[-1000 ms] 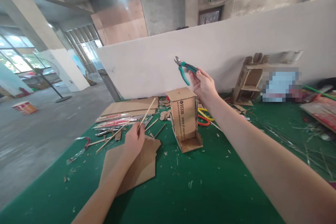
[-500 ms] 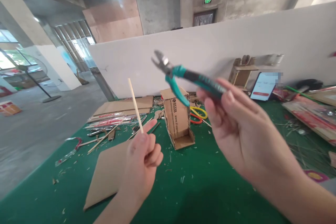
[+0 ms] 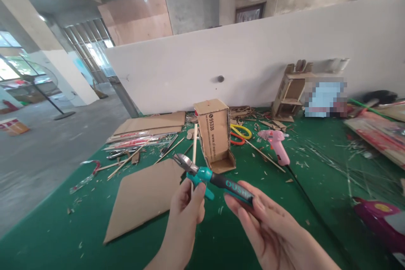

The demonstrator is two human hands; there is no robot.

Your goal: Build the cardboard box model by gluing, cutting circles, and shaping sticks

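My right hand [image 3: 268, 223] holds diagonal cutting pliers [image 3: 218, 177] by one teal-and-black handle, with the jaws pointing up and left. Just left of it, my left hand [image 3: 186, 215] is closed on a thin wooden stick [image 3: 195, 141] that stands nearly upright, passing behind the pliers. The teal lower handle lies in front of or against my left fingers; whether they touch it I cannot tell. Behind the pliers a small cardboard structure [image 3: 213, 135] with printed digits stands on the green table. A flat cardboard sheet [image 3: 142, 198] lies to the left of my left hand.
A pink hot glue gun [image 3: 276, 143] with a black cord stands at the right. Yellow-handled scissors [image 3: 242, 130] lie behind the cardboard structure. Cardboard pieces [image 3: 152, 124], sticks and scraps are spread along the back. A taller cardboard piece [image 3: 289, 93] stands near the white partition [image 3: 171, 76].
Both hands have come lower and closer together, bringing the pliers down in front of the stick. The glue gun, hidden before behind my right hand, now shows.
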